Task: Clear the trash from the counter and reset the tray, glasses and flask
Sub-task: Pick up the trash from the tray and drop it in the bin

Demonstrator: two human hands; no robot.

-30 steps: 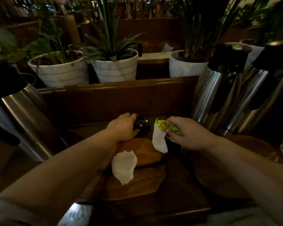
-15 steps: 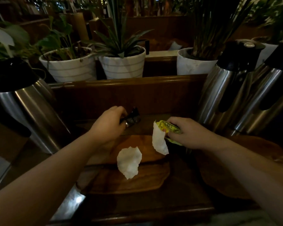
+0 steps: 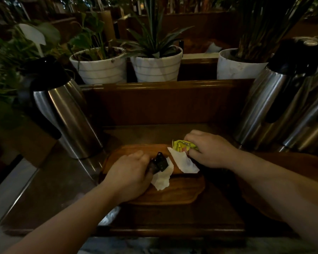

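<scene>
My left hand (image 3: 130, 173) is closed on a small black wrapper (image 3: 159, 162) and sits just above a crumpled white napkin (image 3: 162, 177) lying on the wooden tray (image 3: 182, 193). My right hand (image 3: 209, 151) grips a yellow-green wrapper (image 3: 182, 146) together with a second white napkin (image 3: 182, 162) that hangs down over the tray's far edge. A steel flask with a black top (image 3: 62, 110) stands at the left on the counter. No glasses can be made out.
Two more steel flasks (image 3: 275, 99) stand at the right. Behind a wooden ledge (image 3: 165, 85) are white plant pots (image 3: 155, 66). Another wooden tray (image 3: 264, 180) lies under my right forearm. A dark box (image 3: 26, 143) sits beside the left flask.
My left hand has pulled back from the rear of the counter with the black wrapper and come down to the napkin on the tray. My right hand has stayed put with its trash.
</scene>
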